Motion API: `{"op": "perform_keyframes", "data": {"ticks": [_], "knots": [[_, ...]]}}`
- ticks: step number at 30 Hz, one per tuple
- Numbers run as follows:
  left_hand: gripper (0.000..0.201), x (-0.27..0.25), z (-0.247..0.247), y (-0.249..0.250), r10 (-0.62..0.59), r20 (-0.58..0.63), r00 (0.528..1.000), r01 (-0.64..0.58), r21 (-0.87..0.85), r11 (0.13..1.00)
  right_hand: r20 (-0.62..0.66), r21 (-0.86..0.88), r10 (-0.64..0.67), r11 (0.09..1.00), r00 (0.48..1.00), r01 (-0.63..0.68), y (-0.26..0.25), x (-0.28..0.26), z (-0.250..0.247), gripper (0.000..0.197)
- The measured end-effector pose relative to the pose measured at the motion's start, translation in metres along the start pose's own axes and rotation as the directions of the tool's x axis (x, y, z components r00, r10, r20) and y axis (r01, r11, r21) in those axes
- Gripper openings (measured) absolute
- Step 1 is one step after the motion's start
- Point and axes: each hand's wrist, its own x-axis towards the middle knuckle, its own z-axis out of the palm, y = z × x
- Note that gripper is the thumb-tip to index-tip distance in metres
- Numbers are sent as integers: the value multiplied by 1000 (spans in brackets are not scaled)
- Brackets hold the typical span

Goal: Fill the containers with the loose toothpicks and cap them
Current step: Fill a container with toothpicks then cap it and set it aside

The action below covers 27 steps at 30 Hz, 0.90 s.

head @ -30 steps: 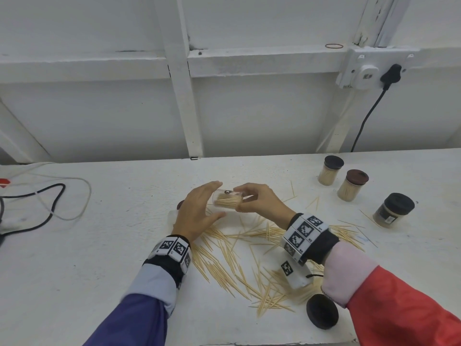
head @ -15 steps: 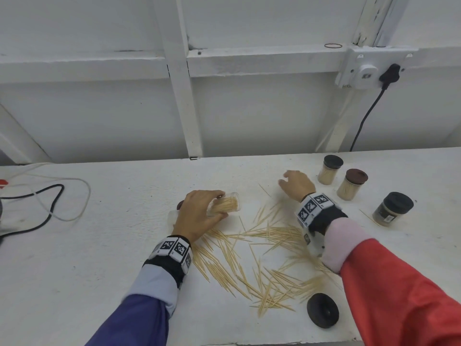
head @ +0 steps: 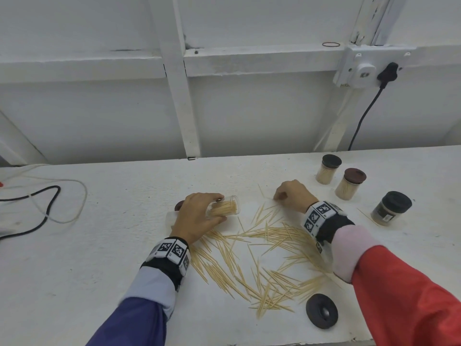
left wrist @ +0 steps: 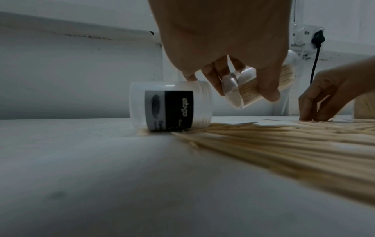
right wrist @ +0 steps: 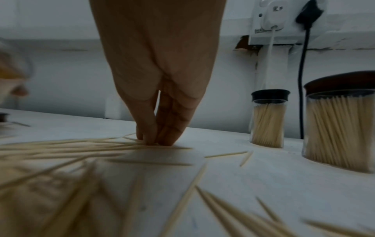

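Loose toothpicks (head: 262, 258) lie scattered on the white table (head: 99, 245). My left hand (head: 212, 208) grips a small clear container (head: 225, 209) part-filled with toothpicks, tilted on its side with its mouth toward the right and held just above the table (left wrist: 249, 89). My right hand (head: 284, 196) is at the far edge of the pile. Its thumb and fingertips (right wrist: 156, 139) are pressed together on a few toothpicks on the table. A clear, empty labelled jar (left wrist: 170, 105) lies on its side behind my left hand.
A black lid (head: 321, 311) lies near the front edge. A brown lid (head: 178, 205) peeks out behind my left hand. Three capped containers (head: 328, 172) (head: 350, 183) (head: 390, 208) stand at the right. Cables (head: 45, 208) lie at the left, and a plug cord (head: 361, 121) hangs on the wall.
My right hand has let go of the container and moved right to the far edge of the pile. My left hand now holds the container alone, lower.
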Motion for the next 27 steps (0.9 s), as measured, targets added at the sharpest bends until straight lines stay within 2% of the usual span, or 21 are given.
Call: {"op": "perform_keyframes", "data": {"ticks": [7,12,16,20,22,27], "knots": [[55,1,-1,1,-14,45,999,14,-4,1000,73,27,-180,984,981,179,-5,-21,10,27],[52,1,-1,-1,-22,66,998,23,-8,1000,138,27,-236,972,962,234,-15,-43,10,19],[56,1,0,0,-36,91,995,37,-15,999,159,22,-235,972,959,234,-24,-57,8,24],[58,1,0,0,-38,107,993,41,-20,999,214,-81,-205,971,955,226,-34,-66,11,56],[58,1,0,0,-40,111,993,43,-21,999,217,-90,-197,971,956,220,-36,-68,14,62],[58,1,0,-2,-34,114,993,37,-23,999,206,-35,-193,978,959,204,-37,-68,11,38]]}}
